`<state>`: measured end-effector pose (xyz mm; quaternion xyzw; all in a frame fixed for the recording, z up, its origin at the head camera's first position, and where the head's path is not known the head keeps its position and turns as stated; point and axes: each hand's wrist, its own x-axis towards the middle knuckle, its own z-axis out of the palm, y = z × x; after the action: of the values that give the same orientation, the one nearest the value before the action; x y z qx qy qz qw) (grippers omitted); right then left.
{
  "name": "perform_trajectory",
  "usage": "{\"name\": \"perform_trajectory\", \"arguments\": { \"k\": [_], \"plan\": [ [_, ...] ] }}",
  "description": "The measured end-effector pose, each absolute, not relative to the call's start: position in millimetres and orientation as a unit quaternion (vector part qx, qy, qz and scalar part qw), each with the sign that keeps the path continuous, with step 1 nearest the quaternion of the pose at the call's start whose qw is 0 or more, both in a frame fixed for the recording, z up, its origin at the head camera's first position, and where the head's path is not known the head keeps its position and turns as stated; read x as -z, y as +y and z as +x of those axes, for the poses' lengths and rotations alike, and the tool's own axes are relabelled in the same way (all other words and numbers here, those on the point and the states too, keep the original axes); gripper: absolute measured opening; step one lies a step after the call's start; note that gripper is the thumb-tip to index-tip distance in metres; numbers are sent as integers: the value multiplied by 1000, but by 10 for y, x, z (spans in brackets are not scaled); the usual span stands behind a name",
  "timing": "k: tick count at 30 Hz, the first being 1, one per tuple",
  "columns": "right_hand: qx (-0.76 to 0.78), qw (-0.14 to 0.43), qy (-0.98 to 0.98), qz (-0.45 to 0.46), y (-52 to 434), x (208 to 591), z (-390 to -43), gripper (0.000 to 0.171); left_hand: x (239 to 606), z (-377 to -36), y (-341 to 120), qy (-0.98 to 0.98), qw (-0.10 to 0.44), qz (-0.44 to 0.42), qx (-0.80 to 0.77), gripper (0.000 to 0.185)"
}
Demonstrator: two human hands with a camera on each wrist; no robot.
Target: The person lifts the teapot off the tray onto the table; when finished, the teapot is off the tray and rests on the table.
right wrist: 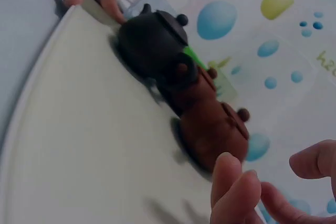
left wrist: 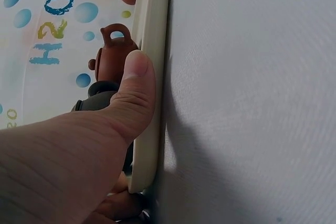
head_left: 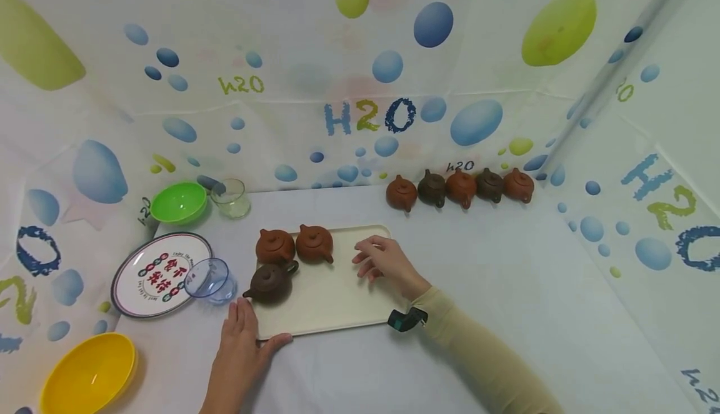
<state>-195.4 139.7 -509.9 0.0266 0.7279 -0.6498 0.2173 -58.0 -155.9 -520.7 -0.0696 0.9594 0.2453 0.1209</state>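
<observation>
My left hand (head_left: 242, 339) rests at the near left corner of a cream tray (head_left: 332, 307), its thumb (left wrist: 137, 77) laid along the front edge and its fingers against the left side. Just beyond those fingers sits a dark brown teapot (head_left: 271, 284) in the tray's left part. Behind it, two reddish-brown teapots stand side by side, one at the back left corner (head_left: 274, 248) and one to its right (head_left: 315, 244). Over the tray's right part hovers my right hand (head_left: 385, 264), fingers loosely bent and apart, with nothing between them.
Several teapots (head_left: 461, 189), reddish and dark, line the back right of the table. On the left are a green bowl (head_left: 179, 203), a clear glass (head_left: 230, 200), a white plate with red writing (head_left: 140, 289), a bluish glass (head_left: 210, 281) close to the tray, and a yellow bowl (head_left: 90, 376).
</observation>
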Motion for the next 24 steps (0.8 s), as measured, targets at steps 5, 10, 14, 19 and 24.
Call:
{"name": "perform_trajectory", "arguments": {
  "k": [5, 10, 14, 19, 24],
  "plan": [
    [657, 245, 712, 17, 1163, 5178, -1921, 40, 5214, -614, -1544, 959, 126, -73, -242, 125],
    [687, 257, 680, 22, 987, 5241, -1883, 35, 5223, -624, -1535, 959, 134, -77, -238, 130],
    [711, 245, 659, 26, 904, 5268, -1860, 35, 5218, -609, -1536, 960, 130, -76, -238, 127],
    [739, 225, 634, 30, 830, 5282, -1841, 32, 5204, -597, -1540, 960, 128, -77, -238, 126],
    [754, 214, 620, 32, 770, 5321, -1825, 27, 5209, -574, -1557, 961, 121, -72, -237, 125]
  ]
}}
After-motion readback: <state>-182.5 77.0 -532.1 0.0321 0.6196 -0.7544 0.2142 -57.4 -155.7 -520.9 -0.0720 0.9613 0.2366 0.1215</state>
